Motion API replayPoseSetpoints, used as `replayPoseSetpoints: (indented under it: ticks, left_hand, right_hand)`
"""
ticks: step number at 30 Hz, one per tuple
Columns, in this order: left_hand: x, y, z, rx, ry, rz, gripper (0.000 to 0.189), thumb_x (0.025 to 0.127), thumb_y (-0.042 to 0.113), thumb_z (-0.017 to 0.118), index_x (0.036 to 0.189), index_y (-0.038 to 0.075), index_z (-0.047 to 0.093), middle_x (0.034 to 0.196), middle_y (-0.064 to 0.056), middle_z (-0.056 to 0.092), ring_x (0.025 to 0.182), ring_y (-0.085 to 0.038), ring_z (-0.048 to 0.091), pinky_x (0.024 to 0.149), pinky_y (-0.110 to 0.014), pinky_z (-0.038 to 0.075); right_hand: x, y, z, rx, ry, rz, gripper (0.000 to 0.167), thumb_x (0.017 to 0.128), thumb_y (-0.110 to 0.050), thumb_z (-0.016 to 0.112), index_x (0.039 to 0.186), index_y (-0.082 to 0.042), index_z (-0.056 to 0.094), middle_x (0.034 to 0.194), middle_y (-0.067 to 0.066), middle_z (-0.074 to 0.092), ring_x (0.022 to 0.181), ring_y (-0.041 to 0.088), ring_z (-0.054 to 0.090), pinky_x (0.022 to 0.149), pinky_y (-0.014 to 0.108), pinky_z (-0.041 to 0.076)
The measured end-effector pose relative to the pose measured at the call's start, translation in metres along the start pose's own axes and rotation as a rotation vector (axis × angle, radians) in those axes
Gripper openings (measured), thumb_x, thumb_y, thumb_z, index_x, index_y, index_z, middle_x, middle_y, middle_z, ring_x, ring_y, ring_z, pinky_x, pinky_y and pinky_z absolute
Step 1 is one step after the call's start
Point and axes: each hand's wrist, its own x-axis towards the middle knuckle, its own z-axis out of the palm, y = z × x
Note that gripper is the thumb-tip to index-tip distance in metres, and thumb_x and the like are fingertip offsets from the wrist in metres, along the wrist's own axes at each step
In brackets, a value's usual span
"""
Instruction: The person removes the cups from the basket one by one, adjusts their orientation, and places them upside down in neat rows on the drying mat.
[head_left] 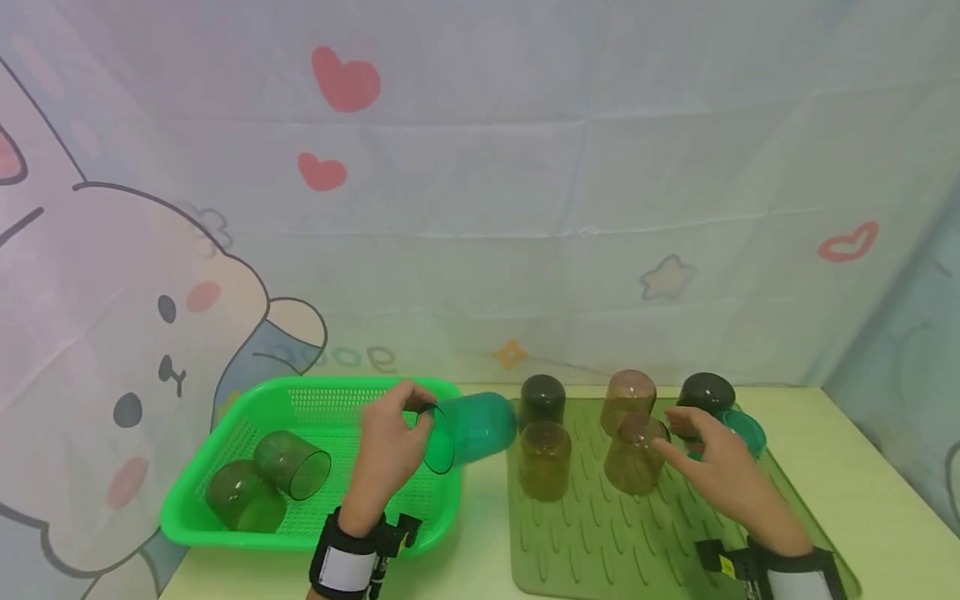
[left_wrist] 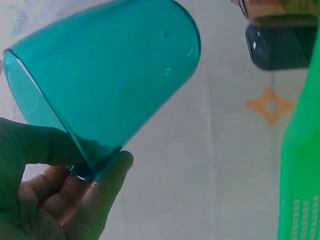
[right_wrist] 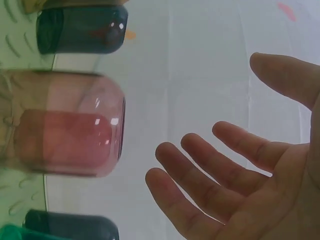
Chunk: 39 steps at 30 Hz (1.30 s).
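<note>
My left hand [head_left: 393, 442] pinches a clear teal cup [head_left: 483, 427] at its rim, between thumb and fingers. The cup lies tilted on its side in the air, mouth toward the palm and base pointing right, past the right rim of the green basket [head_left: 180, 510]. In the left wrist view the thumb and fingertips grip the teal cup's [left_wrist: 110, 75] lower rim. Over the green mat, my right hand [head_left: 716, 475] holds nothing, its fingers spread beside a pinkish-brown cup [head_left: 633, 462]. Behind that hand a second teal cup [head_left: 748, 432] is partly hidden.
Two greyish cups, one upper [head_left: 292, 462] and one lower [head_left: 243, 498], lie in the basket. Upside down on the ridged mat [head_left: 570, 558] stand an amber cup [head_left: 545, 467], a dark cup [head_left: 542, 396], a pink cup [head_left: 628, 393] and another dark cup [head_left: 707, 388]. A printed curtain [head_left: 480, 208] hangs behind.
</note>
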Motion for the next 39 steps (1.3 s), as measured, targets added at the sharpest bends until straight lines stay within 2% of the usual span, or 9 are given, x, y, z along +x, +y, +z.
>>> replayPoseSetpoints:
  ticks: [2,9,15,19,22,25,29,32,39]
  left_hand:
    - [0.0,0.003,0.009,-0.03,0.0,-0.005,0.017,0.084,-0.007,0.062,0.091,0.009,0.064,0.086,-0.004,0.066,0.085,-0.023,0.063,0.07,-0.037,0.049]
    - [-0.002,0.015,0.035,-0.155,0.001,-0.021,0.018,0.085,-0.006,0.061,0.092,0.011,0.065,0.088,-0.002,0.066,0.089,-0.021,0.063,0.055,-0.028,0.049]
    - [-0.002,0.021,0.053,-0.243,-0.043,-0.006,0.019,0.086,-0.006,0.059,0.091,0.011,0.065,0.089,-0.001,0.066,0.089,-0.02,0.063,0.061,-0.027,0.053]
    - [-0.004,0.02,0.062,-0.287,-0.09,-0.006,0.02,0.087,-0.006,0.058,0.093,0.012,0.064,0.093,0.0,0.065,0.091,-0.019,0.062,0.066,-0.025,0.053]
    - [-0.005,0.024,0.065,-0.316,-0.115,-0.002,0.021,0.087,-0.008,0.057,0.093,0.01,0.064,0.093,-0.001,0.065,0.091,-0.019,0.062,0.066,-0.025,0.054]
    - [-0.006,0.026,0.069,-0.335,-0.131,0.01,0.022,0.085,-0.011,0.055,0.092,0.008,0.064,0.092,-0.002,0.064,0.091,-0.02,0.062,0.066,-0.026,0.054]
    - [-0.006,0.025,0.078,-0.368,-0.147,0.033,0.026,0.083,-0.014,0.052,0.093,0.007,0.063,0.093,-0.004,0.064,0.093,-0.02,0.062,0.066,-0.025,0.054]
    - [-0.007,0.028,0.082,-0.421,-0.165,0.045,0.027,0.081,-0.016,0.05,0.093,0.005,0.062,0.094,-0.006,0.064,0.094,-0.021,0.062,0.066,-0.025,0.055]
    - [-0.009,0.032,0.086,-0.491,-0.209,0.032,0.027,0.08,-0.016,0.047,0.094,0.003,0.06,0.096,-0.007,0.062,0.095,-0.02,0.061,0.066,-0.026,0.055]
  right_hand:
    - [0.001,-0.004,0.002,0.019,-0.005,-0.002,0.055,0.096,-0.031,0.057,0.135,0.004,0.04,0.129,0.026,0.048,0.115,0.042,0.049,0.088,0.045,0.047]
    - [0.006,-0.02,0.012,0.147,-0.035,-0.046,0.05,0.095,-0.023,0.059,0.136,0.0,0.041,0.125,0.022,0.052,0.11,0.039,0.055,0.085,0.042,0.05]
    - [0.006,-0.031,0.02,0.343,-0.136,-0.105,0.049,0.096,-0.017,0.058,0.139,-0.006,0.038,0.13,0.019,0.049,0.113,0.037,0.054,0.087,0.039,0.049]
    - [0.006,-0.035,0.026,0.529,-0.254,-0.189,0.052,0.097,-0.006,0.053,0.143,-0.007,0.031,0.141,0.021,0.037,0.119,0.019,0.052,0.09,0.036,0.049]
    - [0.006,-0.038,0.029,0.632,-0.315,-0.215,0.054,0.097,-0.002,0.05,0.145,-0.007,0.026,0.145,0.023,0.028,0.12,0.011,0.05,0.09,0.035,0.048]
    - [0.005,-0.041,0.03,0.637,-0.323,-0.22,0.055,0.097,-0.004,0.051,0.146,-0.008,0.025,0.146,0.024,0.025,0.124,0.024,0.048,0.092,0.034,0.047]
    - [0.005,-0.043,0.032,0.562,-0.302,-0.206,0.055,0.097,-0.009,0.052,0.146,-0.016,0.028,0.148,0.016,0.027,0.13,0.041,0.035,0.096,0.042,0.043]
    - [0.003,-0.045,0.032,0.573,-0.31,-0.174,0.054,0.097,-0.01,0.052,0.146,-0.019,0.03,0.146,0.014,0.029,0.127,0.043,0.037,0.092,0.047,0.044]
    - [0.002,-0.047,0.034,0.665,-0.371,-0.145,0.054,0.096,-0.012,0.053,0.144,-0.008,0.029,0.14,0.024,0.03,0.118,0.044,0.042,0.086,0.042,0.048]
